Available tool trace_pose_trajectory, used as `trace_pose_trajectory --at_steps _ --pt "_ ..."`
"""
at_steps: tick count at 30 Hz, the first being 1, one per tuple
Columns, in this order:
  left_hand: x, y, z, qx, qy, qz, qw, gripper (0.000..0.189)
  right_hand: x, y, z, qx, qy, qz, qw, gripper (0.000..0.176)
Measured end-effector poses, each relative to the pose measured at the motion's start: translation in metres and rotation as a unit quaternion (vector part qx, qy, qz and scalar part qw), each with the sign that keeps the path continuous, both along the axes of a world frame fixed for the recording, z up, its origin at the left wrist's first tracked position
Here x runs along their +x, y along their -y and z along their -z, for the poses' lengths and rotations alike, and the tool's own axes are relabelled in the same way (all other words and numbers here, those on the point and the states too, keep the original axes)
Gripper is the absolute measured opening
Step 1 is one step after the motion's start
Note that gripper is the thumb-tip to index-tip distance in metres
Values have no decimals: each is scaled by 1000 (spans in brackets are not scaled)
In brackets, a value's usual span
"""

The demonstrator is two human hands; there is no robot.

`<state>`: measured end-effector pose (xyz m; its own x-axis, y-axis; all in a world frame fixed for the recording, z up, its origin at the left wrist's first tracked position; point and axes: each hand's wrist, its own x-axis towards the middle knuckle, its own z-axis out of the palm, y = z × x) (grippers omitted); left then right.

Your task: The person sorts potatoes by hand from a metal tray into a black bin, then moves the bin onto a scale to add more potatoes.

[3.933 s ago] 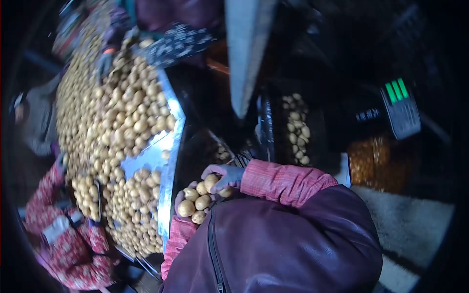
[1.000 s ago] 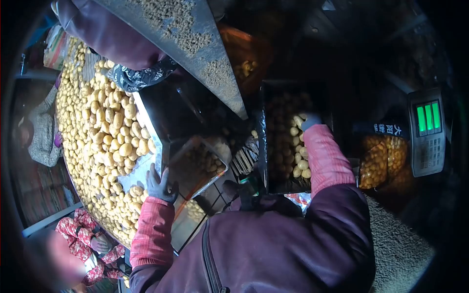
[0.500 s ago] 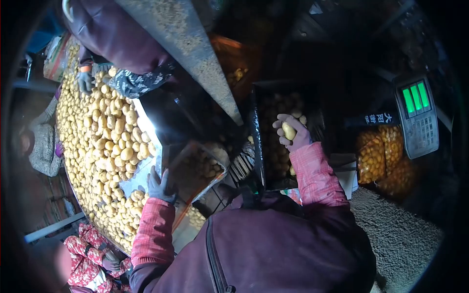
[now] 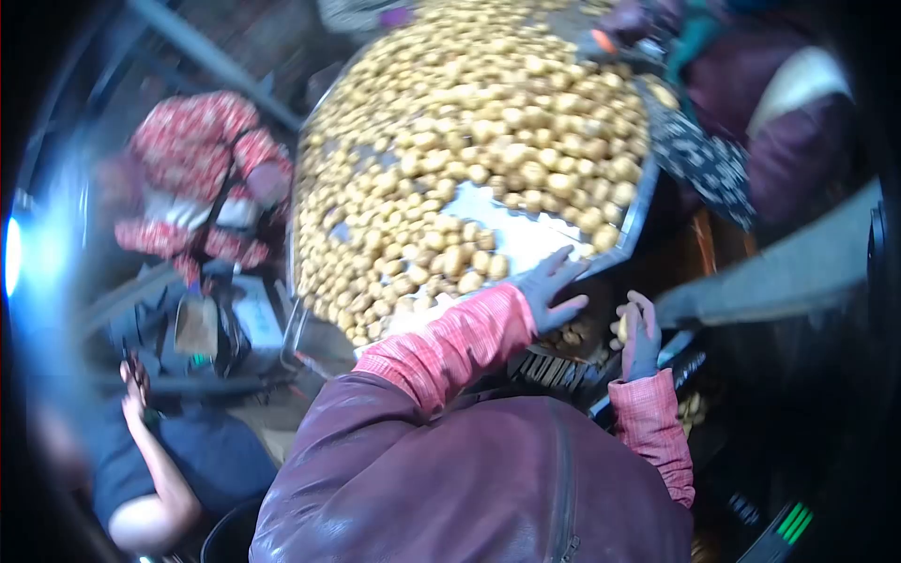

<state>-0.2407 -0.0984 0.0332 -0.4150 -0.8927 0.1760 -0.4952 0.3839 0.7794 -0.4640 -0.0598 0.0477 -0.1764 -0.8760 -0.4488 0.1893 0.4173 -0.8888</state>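
A big round metal table (image 4: pixel 526 235) carries a heap of small yellow potatoes (image 4: pixel 469 141). My left hand (image 4: pixel 556 286), in a grey glove, lies with fingers spread on the table's near rim, beside the closest potatoes. My right hand (image 4: pixel 642 336), also gloved, is just to the right of it and lower, curled around a potato (image 4: pixel 622 326) above a dark tray. My pink sleeves and maroon jacket fill the lower middle of the view.
A person in red patterned clothes (image 4: pixel 197 178) stands at the table's left. Another person in a dark shirt (image 4: pixel 178 460) is at the lower left. A third person's patterned sleeve (image 4: pixel 704 159) reaches in at the upper right. A grey chute (image 4: pixel 788 272) slants at right.
My head has swung left, so the potato table now fills the top. My right hand came back from the dark crate with a potato to a spot beside my left hand.
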Motion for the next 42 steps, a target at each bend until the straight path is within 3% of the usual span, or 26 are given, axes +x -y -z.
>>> trace_pose_trajectory --at_steps 1,2,3,4,5,7,8,9,11,12,13,14,15,17,19,21,23,27,30,33,35,37,39,42 --pt "2 -9 -13 65 -56 -40 996 64 24 6 -2 -83 -52 -59 993 40" --pt "3 -18 -22 194 -271 -63 941 65 42 12 -8 -138 -73 -151 976 44" --pt "13 -16 14 184 -311 -84 929 60 58 18 -19 -192 -93 -237 948 48" --pt "27 -20 -2 310 -467 -125 819 57 80 22 -50 -116 -105 -284 946 49" --pt "42 -27 -18 417 -600 -151 666 53 92 31 -45 -116 -109 -297 941 49" --pt "78 -36 -9 394 -638 -241 616 44 111 52 -25 -298 -304 -266 865 48" --pt "100 -41 2 371 -650 -232 622 42 119 63 -20 -306 -325 -279 850 50" --pt "116 -46 5 333 -636 -283 636 43 126 74 -13 -306 -330 -283 847 50" --pt "153 -59 -2 274 -568 -343 697 48 135 93 11 -382 -513 -316 700 50" --pt "173 -68 6 166 -368 -386 829 54 136 97 35 -377 -563 -319 663 51" --pt "193 -78 13 163 -293 -366 868 70 137 98 38 -377 -564 -322 661 51" --pt "208 -89 36 123 -201 -371 898 70 138 98 40 -359 -566 -335 662 50" --pt "214 -102 35 124 -202 -375 896 70 139 98 43 -341 -568 -348 664 50" --pt "220 -128 31 64 96 -384 916 68 137 99 53 -362 -570 -335 657 48" --pt "223 -135 38 66 138 -348 925 71 137 98 52 -364 -571 -330 657 46" --pt "215 -137 24 160 367 -295 868 79 139 96 47 -354 -568 -335 663 44" --pt "226 -131 35 171 383 -287 861 82 139 97 46 -344 -556 -340 676 42" --pt "250 -125 49 193 406 -326 832 71 137 100 49 -314 -549 -366 683 38" --pt "269 -132 31 282 379 -365 802 60 136 100 54 -347 -552 -347 674 37" --pt "294 -153 57 288 380 -395 785 56 138 100 45 -321 -539 -368 686 35" --pt "283 -159 51 268 365 -417 788 55 139 99 45 -328 -541 -365 683 34" --pt "259 -145 38 172 359 -382 834 61 140 101 44 -338 -544 -357 680 33" --pt "236 -120 28 146 357 -299 873 67 140 100 43 -340 -536 -354 686 31" --pt "233 -97 37 150 396 -267 866 68 138 100 43 -348 -534 -356 683 30"
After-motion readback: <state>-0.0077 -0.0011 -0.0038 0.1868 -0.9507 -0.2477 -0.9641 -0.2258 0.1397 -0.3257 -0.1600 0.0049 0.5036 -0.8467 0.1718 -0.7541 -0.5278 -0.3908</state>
